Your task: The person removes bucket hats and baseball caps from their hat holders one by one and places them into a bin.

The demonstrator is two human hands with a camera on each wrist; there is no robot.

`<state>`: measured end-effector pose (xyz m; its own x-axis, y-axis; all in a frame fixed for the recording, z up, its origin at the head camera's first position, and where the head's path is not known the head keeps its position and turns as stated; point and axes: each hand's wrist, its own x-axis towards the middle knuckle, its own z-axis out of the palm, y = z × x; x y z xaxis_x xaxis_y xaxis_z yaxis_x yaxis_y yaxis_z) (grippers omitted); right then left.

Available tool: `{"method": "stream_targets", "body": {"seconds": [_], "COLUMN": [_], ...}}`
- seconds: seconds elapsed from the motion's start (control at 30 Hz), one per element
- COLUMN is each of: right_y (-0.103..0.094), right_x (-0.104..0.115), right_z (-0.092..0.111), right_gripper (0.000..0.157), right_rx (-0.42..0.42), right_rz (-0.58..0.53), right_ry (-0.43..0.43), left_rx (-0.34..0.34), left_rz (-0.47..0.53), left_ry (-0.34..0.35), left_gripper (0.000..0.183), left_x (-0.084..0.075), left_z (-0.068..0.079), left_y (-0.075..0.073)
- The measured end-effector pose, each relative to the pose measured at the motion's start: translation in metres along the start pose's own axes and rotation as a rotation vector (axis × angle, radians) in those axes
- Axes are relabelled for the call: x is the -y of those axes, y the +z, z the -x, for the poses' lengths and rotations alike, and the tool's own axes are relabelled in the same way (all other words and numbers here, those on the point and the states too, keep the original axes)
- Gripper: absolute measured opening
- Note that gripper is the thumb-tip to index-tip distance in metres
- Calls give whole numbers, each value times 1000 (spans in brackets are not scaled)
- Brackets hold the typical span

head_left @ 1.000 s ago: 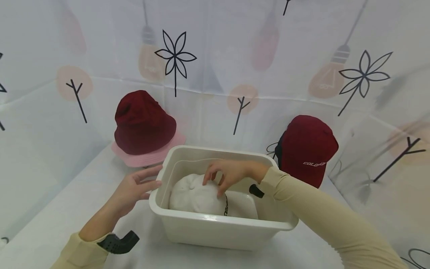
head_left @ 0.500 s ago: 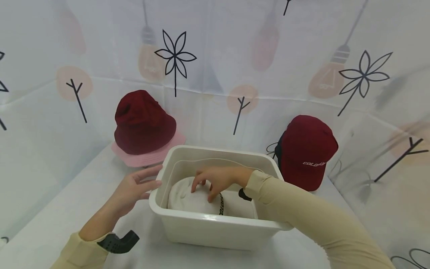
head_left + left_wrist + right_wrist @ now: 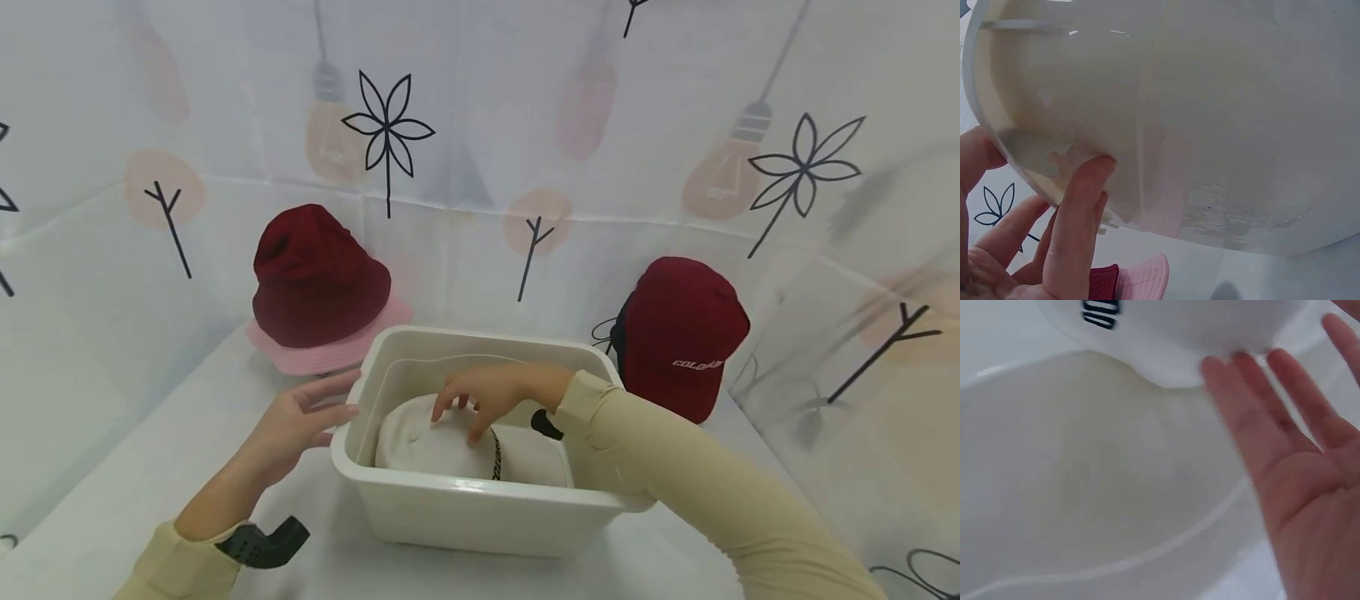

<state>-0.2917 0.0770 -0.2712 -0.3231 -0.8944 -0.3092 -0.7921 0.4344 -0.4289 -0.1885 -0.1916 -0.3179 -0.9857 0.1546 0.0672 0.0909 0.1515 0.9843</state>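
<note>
A white cap [image 3: 420, 446] with dark lettering along its front lies inside a cream plastic tub [image 3: 487, 500], its brim toward the right. Over the cap my right hand [image 3: 483, 396] reaches in, fingers slightly bent and fingertips at the crown. In the right wrist view those fingers [image 3: 1235, 406] look nearly straight, their tips against the cap's edge. My left hand [image 3: 288, 425] touches the tub's left rim and outer wall with extended fingers. The left wrist view shows one fingertip [image 3: 1094, 172] on that wall. The cap's lower part is hidden behind the tub's front wall.
Behind the tub at left, a dark red bucket hat [image 3: 318, 283] sits atop a pink brimmed hat [image 3: 318, 354]. A dark red cap [image 3: 678, 333] with white lettering stands at right. A patterned white cloth [image 3: 465, 125] hangs behind; a white surface [image 3: 315, 533] lies underneath.
My right hand has moved left over the crown, dipping and then rising slightly. The white cap has shifted slightly left, and its dented crown looks smoother. My left hand stays at the rim.
</note>
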Motion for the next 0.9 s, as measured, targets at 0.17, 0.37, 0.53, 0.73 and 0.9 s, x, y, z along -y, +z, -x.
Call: {"method": "stream_targets", "body": {"seconds": [0.17,0.37,0.53,0.73,0.9], "right_y": [-11,-20,-19,-14,-7], "right_x": [7,21,31,36,39], "right_z": [23,56,79,106,130], "right_gripper": [50,51,50,49,48], "right_rx": [-46,-132,-267,-439,-573], "right_rz": [-55,-179,-183,-190,-209], "right_ry": [7,-6,-78,-61,-1], "left_rx": [-5,6,4,-2,-3], "left_rz": [-7,3,8,1,-6], "left_ry": [9,14,8,1,1], "left_gripper": [59,60,60,60,60], "left_x": [0,1,0,-1,-1], "left_z": [0,-1,1,1,1], "left_y": [1,1,0,0,1]}}
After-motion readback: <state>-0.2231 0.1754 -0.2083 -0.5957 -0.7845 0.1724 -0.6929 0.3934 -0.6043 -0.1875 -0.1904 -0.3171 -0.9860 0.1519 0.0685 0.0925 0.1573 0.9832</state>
